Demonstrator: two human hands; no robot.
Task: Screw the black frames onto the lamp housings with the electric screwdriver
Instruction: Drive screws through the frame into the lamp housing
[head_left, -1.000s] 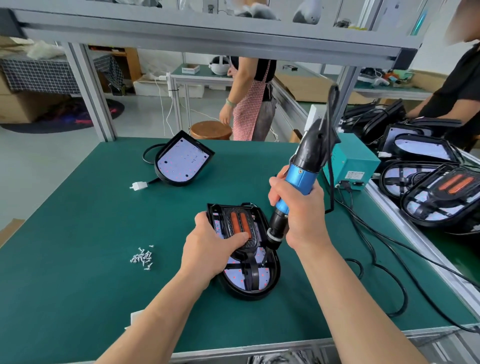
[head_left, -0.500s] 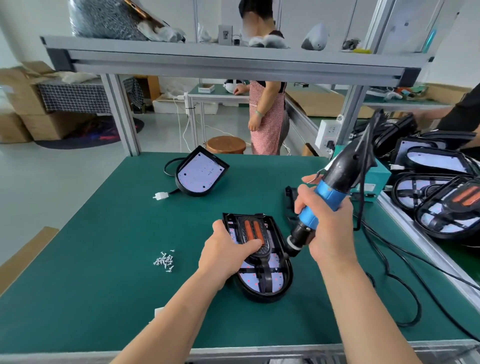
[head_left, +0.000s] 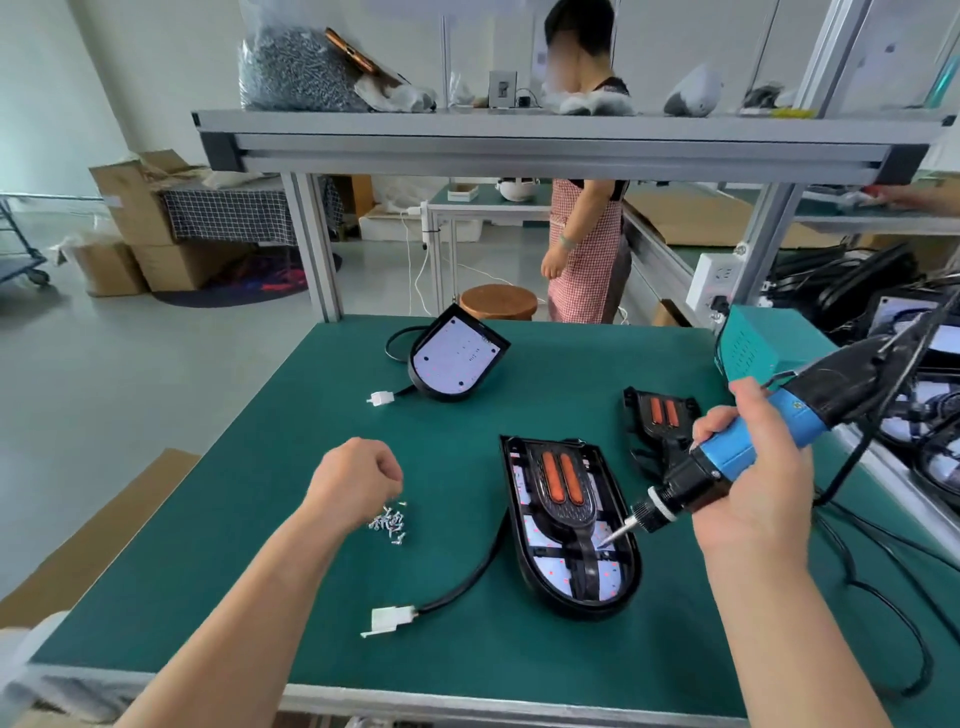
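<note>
Centre frame: left hand (head_left: 358, 480) closed over the loose screws (head_left: 389, 525), presumably fetching one, while right hand (head_left: 748, 483) gripped the electric screwdriver (head_left: 737, 457), bit resting on the black frame (head_left: 566, 499) seated in lamp housing (head_left: 540, 571).

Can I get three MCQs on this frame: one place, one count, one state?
1. Where is the screw pile?
A. On the shelf
B. On the green mat, under the left hand
C. Inside the teal box

2. How many orange strips show on the frame of the nearest lamp housing?
A. One
B. Two
C. Four

3. What is the right hand doing?
A. Gripping the electric screwdriver
B. Resting flat, empty
C. Holding a connector

Answers: 1 B, the screws lie on the mat just below the knuckles. 2 B, two parallel strips sit side by side. 3 A, its fingers wrap the blue barrel.
</note>
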